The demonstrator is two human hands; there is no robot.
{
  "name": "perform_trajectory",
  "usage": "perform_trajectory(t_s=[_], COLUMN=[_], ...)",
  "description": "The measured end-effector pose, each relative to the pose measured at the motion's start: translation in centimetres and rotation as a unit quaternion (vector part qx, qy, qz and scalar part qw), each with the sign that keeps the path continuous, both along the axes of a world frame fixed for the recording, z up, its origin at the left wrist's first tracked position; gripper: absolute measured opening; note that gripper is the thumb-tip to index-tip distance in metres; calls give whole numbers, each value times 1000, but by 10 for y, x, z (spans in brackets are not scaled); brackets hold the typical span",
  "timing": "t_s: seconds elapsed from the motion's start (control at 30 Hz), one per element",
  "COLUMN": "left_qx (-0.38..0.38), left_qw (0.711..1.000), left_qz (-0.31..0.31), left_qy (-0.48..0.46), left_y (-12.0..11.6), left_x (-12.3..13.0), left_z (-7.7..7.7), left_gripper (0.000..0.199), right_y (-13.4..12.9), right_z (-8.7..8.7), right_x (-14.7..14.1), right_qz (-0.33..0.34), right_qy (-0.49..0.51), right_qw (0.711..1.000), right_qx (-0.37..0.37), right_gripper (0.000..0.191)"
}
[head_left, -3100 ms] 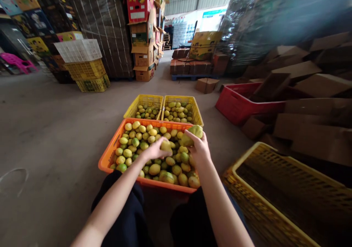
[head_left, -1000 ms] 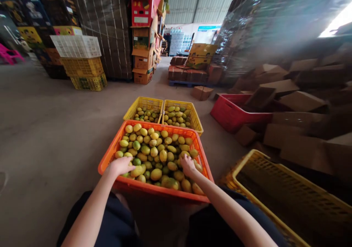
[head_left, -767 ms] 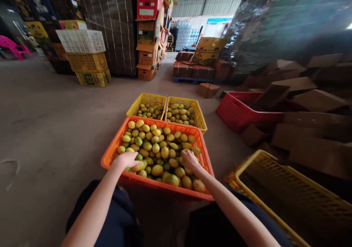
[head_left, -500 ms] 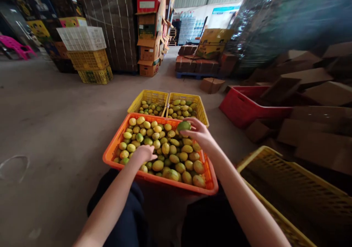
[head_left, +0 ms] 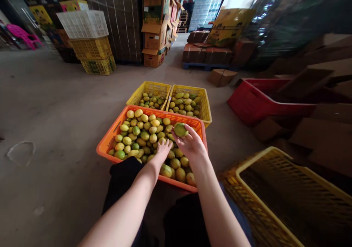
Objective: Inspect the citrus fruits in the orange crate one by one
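Observation:
My right hand (head_left: 193,145) holds a green lemon (head_left: 180,129) between thumb and fingers, raised over the right half of an orange crate (head_left: 106,140). Yellow and greenish lemons (head_left: 153,138) are heaped in this crate, which stands in front of my knees. Just left of and below the held fruit, my left hand (head_left: 163,151) reaches over the heap with its fingers spread. Its fingertips are at the lemons, but I cannot tell whether they touch. No fruit shows in its grasp.
Two yellow crates (head_left: 205,109) with more fruit adjoin the orange one's far side. At right stand a yellow crate (head_left: 271,199) and a red crate (head_left: 247,102) beside loose cardboard (head_left: 327,144). Stacked crates (head_left: 89,48) and cartons (head_left: 154,40) stand farther back.
My left hand has moved right across the heap and its fingers have spread. The right hand has turned more palm-up, still with the green lemon. The view has shifted.

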State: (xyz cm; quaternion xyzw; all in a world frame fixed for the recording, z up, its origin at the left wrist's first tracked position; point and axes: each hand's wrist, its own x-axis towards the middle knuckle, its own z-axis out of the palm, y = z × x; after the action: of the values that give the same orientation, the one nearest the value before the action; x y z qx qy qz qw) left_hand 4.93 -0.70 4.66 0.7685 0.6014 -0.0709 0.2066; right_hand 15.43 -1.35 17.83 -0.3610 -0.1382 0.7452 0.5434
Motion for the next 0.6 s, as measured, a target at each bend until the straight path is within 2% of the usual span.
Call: perform_trajectory(t_s=[0.1,0.2,0.3,0.37,0.43,0.5,0.57,0.6], left_qx=[5,17,41,57,65,67,30,-5], left_qw=[999,995,982,964,941,923,898,874], left_qz=[32,74,122,159,192,212,230,243], left_qy=[-20,-65,-136,-205,-272,-313,-375,-421], left_y=[14,25,27,26,27,30,37,42], left_x=[4,8,10,10,9,9,9,9], left_z=[-13,-23,-30,-32,-28,-17,4,18], left_gripper=[72,67,50,38,29,28,29,29], right_y=[-2,-6,-9,-10,-9,-6,-1,1], right_z=[6,13,18,21,23,26,28,30], right_x=[3,12,19,22,21,20,18,17], right_qz=[-31,-78,-58,-50,-58,-66,-66,-65], right_qy=[-11,-23,-16,-8,-2,3,4,1], right_qw=[999,996,997,998,997,997,997,997], right_qx=[42,48,40,47,51,50,48,48], right_gripper=[16,21,20,19,19,18,16,16])
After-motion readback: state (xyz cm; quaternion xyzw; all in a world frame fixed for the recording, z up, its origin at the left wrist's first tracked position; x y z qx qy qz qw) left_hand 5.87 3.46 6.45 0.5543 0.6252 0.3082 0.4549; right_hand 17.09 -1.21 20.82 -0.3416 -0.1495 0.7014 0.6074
